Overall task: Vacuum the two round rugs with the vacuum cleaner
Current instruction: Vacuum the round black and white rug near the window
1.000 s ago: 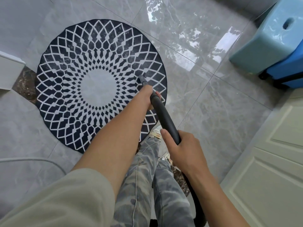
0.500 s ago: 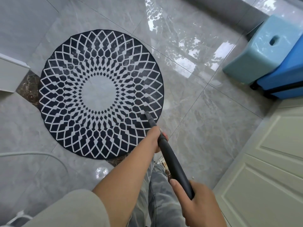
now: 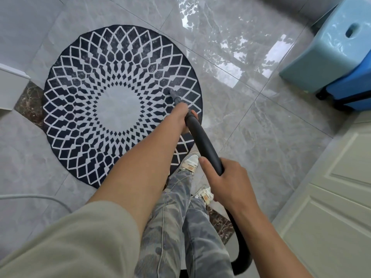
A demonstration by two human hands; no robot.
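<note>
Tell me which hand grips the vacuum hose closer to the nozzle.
The left hand, wrapped round the black hose just behind the nozzle, over the round rug. The right hand grips the hose farther back, nearer the person's body.

Glossy grey marble-look floor tiles (image 3: 261, 137) mirror bright daylight and leafy shapes at the top. A pale blue plastic stool (image 3: 325, 51) stands at upper right, touching a bright blue hard case (image 3: 351, 91). Cream panelled doors (image 3: 331, 207) line the right. A dark brown stone inlay (image 3: 30, 103) borders a white furniture edge (image 3: 10, 87) at left.
</note>
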